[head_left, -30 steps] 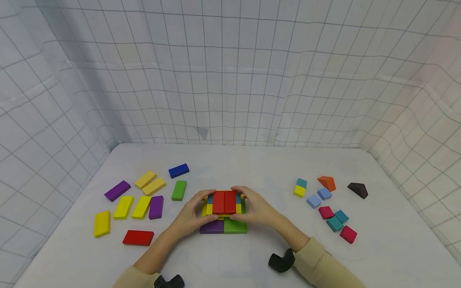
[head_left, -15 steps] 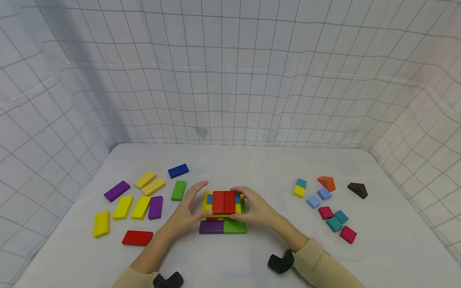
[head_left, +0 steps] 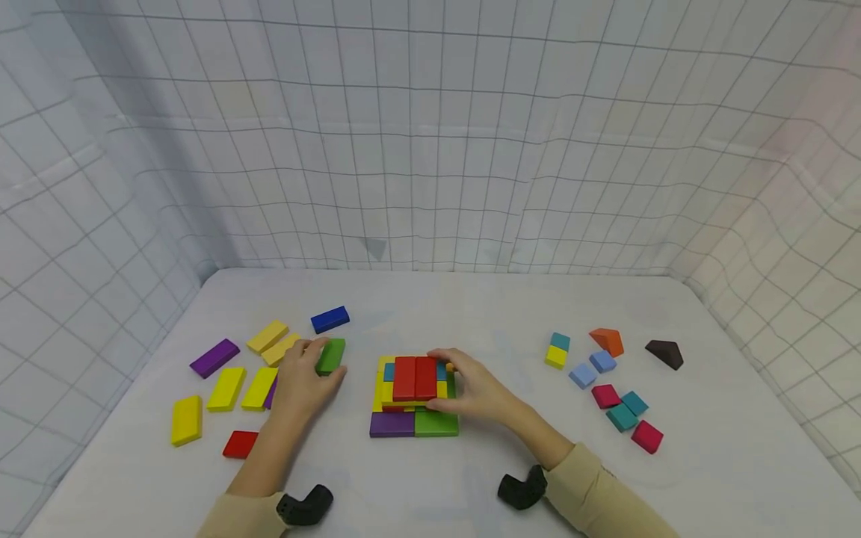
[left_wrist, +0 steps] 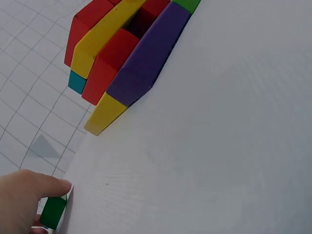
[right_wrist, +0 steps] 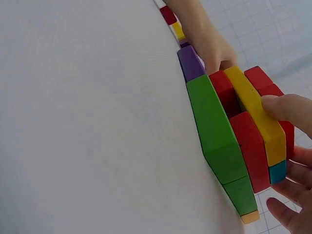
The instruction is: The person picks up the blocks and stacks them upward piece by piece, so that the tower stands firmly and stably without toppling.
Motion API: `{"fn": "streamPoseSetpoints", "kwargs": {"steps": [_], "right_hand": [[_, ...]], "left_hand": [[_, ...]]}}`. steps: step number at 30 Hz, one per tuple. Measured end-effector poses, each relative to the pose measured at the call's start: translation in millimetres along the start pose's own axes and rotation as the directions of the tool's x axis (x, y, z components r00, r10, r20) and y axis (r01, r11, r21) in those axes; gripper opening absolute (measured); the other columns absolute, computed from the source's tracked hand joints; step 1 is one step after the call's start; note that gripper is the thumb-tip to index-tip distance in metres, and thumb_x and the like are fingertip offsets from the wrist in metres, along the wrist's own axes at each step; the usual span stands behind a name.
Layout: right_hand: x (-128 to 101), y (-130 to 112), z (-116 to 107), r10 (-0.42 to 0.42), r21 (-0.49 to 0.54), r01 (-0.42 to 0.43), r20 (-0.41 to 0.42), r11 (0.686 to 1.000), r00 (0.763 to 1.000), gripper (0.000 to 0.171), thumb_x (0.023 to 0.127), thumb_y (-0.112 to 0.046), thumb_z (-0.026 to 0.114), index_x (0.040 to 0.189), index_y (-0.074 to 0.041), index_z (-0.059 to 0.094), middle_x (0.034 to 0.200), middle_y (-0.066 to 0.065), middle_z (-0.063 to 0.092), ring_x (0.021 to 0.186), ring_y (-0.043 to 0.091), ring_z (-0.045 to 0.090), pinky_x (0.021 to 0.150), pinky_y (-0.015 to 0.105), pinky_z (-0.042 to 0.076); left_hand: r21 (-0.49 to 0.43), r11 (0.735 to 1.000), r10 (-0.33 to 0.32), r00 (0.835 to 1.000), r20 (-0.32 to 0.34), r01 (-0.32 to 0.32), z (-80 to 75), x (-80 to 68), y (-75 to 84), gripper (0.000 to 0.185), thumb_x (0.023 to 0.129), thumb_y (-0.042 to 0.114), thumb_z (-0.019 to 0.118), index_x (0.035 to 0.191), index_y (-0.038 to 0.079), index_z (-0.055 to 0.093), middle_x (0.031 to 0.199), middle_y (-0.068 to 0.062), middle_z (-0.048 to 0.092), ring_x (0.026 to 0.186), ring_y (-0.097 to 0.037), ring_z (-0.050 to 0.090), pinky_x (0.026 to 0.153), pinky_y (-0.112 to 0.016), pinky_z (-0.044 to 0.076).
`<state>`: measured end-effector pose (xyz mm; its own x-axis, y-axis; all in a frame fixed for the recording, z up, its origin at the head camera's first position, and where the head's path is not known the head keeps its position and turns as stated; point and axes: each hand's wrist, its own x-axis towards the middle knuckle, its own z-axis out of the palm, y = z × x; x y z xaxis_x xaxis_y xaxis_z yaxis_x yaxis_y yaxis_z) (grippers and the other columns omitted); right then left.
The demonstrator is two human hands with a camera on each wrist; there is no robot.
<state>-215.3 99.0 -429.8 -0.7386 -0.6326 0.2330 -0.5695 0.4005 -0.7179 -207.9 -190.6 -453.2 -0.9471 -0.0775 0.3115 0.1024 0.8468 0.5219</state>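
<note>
Mid-table stands a layered stack of wooden blocks (head_left: 392, 424), purple and green at its base, with two red blocks (head_left: 415, 379) side by side on top. My right hand (head_left: 474, 388) holds the stack's right side; in the right wrist view its thumb presses the front of a yellow block (right_wrist: 251, 95) and its fingers curl behind, near a teal block (right_wrist: 278, 171). Left of the stack, my left hand (head_left: 306, 381) grips a loose green block (head_left: 332, 356) between thumb and fingers. The left wrist view shows the thumb over this green block (left_wrist: 52, 212) and fingertips on its far side.
Around the left hand lie several yellow blocks (head_left: 226, 389), a purple one (head_left: 214, 358), a blue one (head_left: 330, 320) and a red one (head_left: 239, 444) partly behind the forearm. Small cubes (head_left: 622, 418), an orange wedge (head_left: 608, 341) and a dark brown block (head_left: 665, 353) lie at right.
My left hand has let go of the stack's left side and moved left to the loose green block. The right hand has stayed at the stack.
</note>
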Motion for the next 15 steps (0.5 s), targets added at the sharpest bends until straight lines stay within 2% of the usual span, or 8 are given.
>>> {"fn": "streamPoseSetpoints", "kwargs": {"steps": [3,9,12,15], "right_hand": [[0.1,-0.6,-0.1,0.007,0.001,-0.007,0.003,1.0,1.0,0.064,0.078,-0.024,0.073,0.131,-0.005,0.042,0.127,0.004,0.05,0.111,0.016,0.047,0.095,0.037,0.044],[0.0,-0.9,-0.8,0.015,0.005,-0.015,0.008,1.0,1.0,0.065,0.077,-0.024,0.073,0.131,-0.004,0.042,0.129,0.006,0.049,0.111,0.017,0.047,0.096,0.038,0.043],[0.3,-0.6,-0.7,0.018,0.007,-0.018,0.011,1.0,1.0,0.065,0.078,-0.024,0.073,0.131,-0.004,0.042,0.129,0.005,0.049,0.112,0.017,0.047,0.096,0.038,0.043],[0.3,-0.7,-0.4,0.02,0.014,-0.02,0.014,1.0,1.0,0.066,0.078,-0.025,0.073,0.132,-0.004,0.041,0.129,0.005,0.049,0.113,0.017,0.047,0.096,0.038,0.043]], "left_hand": [[0.001,1.0,-0.014,1.0,0.017,0.014,-1.7,-0.5,-1.1,0.048,0.079,0.024,0.069,0.121,0.003,0.056,0.113,-0.023,0.051,0.098,-0.036,0.047,0.085,-0.052,0.046],[-0.063,0.997,0.038,0.999,0.017,-0.036,-1.3,-0.2,-1.6,0.038,0.08,0.016,0.069,0.114,0.001,0.061,0.109,-0.02,0.056,0.097,-0.033,0.052,0.085,-0.048,0.047],[-0.137,0.984,0.114,0.993,-0.018,-0.115,-1.6,0.7,4.3,0.034,0.079,0.012,0.07,0.111,0.002,0.064,0.109,-0.017,0.058,0.099,-0.031,0.052,0.086,-0.046,0.047],[-0.251,0.939,0.222,0.972,-0.074,-0.233,-3.6,1.9,15.2,0.032,0.078,0.007,0.072,0.109,0.003,0.065,0.109,-0.012,0.061,0.102,-0.026,0.053,0.087,-0.038,0.047]]}}
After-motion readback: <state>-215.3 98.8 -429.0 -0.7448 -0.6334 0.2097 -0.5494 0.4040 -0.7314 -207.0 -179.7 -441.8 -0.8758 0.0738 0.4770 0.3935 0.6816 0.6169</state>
